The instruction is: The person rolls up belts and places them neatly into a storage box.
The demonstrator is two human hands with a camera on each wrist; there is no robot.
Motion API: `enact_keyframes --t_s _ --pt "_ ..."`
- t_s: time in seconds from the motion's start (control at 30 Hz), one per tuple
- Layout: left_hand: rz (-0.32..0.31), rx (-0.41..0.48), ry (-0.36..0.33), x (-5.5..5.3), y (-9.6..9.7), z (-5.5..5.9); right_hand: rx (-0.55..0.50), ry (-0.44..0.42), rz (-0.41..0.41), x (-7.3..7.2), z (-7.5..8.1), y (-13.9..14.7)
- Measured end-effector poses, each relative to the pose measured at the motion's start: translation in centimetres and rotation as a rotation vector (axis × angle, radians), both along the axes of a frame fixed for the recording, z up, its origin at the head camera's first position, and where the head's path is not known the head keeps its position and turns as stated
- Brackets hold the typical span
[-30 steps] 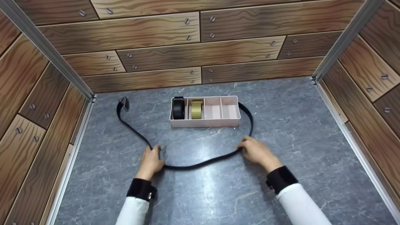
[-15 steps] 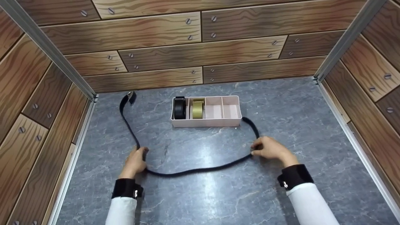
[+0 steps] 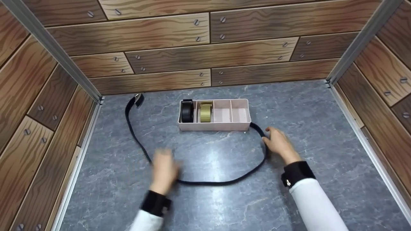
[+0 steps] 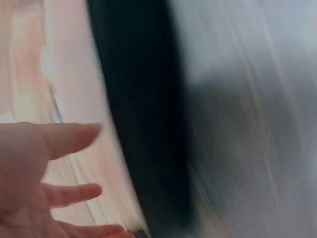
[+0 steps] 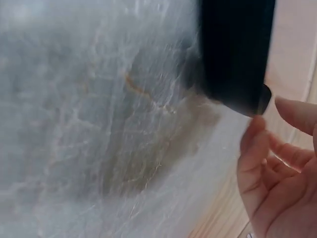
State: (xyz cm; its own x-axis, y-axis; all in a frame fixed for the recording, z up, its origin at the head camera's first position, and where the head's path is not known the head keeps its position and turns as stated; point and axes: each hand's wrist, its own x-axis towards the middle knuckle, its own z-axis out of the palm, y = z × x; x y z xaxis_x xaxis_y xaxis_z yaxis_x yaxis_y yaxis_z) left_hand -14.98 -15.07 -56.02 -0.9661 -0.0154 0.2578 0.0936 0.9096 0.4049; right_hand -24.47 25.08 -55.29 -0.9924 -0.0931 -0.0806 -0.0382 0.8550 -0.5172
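Note:
A long black belt [image 3: 218, 183] lies on the grey floor in a wide curve, its buckle end [image 3: 139, 100] at the back left. Over the belt's left stretch is my left hand [image 3: 164, 168], blurred in the head view. Its fingers are straight and apart in the left wrist view, with nothing held. My right hand [image 3: 281, 146] is at the belt's right bend, thumb against or just beside it and a gap between thumb and forefinger. Dark bands fill part of both wrist views; I cannot tell whether they are belt or wrist strap.
Behind the curve stands a pink divided box [image 3: 214, 126]. A black coil [image 3: 187, 111] sits in its leftmost compartment, a ribbed gold coil [image 3: 205, 112] beside it. The belt's right end meets the box's right front corner. Wood-patterned walls [image 3: 167, 61] enclose three sides.
Both hands spread outward with the belt, widening its curve. Since then my left hand has let go and swung right; my right hand has loosened and moved slightly back along the belt.

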Motion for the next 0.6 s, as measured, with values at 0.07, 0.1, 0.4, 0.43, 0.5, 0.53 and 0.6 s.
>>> enact_keyframes --t_s 0.07,0.1,0.4,0.43,0.5,0.53,0.6 --pt "-0.161 0.034 0.066 0.7 3.0 0.4 0.031 -0.041 0.004 -0.7 -0.2 -0.1" --pt "-0.238 0.045 0.064 1.0 4.4 0.6 0.047 -0.062 0.01 -1.0 -0.3 -0.2" --pt "-0.616 -0.217 -0.036 2.2 13.1 0.5 0.194 -0.009 0.004 -0.8 -0.3 0.0" --pt "-0.626 -0.258 -0.013 2.2 13.6 0.2 0.203 0.007 0.005 -0.6 -0.2 0.0" --pt "-0.627 -0.319 0.035 2.0 14.3 -0.4 0.224 0.023 0.019 -0.3 -0.1 -0.1" --pt "-0.622 -0.338 0.055 1.9 14.5 -0.7 0.23 0.027 0.026 -0.2 -0.1 -0.1" --pt "-0.613 -0.351 0.079 1.8 14.7 -1.2 0.24 0.024 0.041 0.0 0.1 -0.3"
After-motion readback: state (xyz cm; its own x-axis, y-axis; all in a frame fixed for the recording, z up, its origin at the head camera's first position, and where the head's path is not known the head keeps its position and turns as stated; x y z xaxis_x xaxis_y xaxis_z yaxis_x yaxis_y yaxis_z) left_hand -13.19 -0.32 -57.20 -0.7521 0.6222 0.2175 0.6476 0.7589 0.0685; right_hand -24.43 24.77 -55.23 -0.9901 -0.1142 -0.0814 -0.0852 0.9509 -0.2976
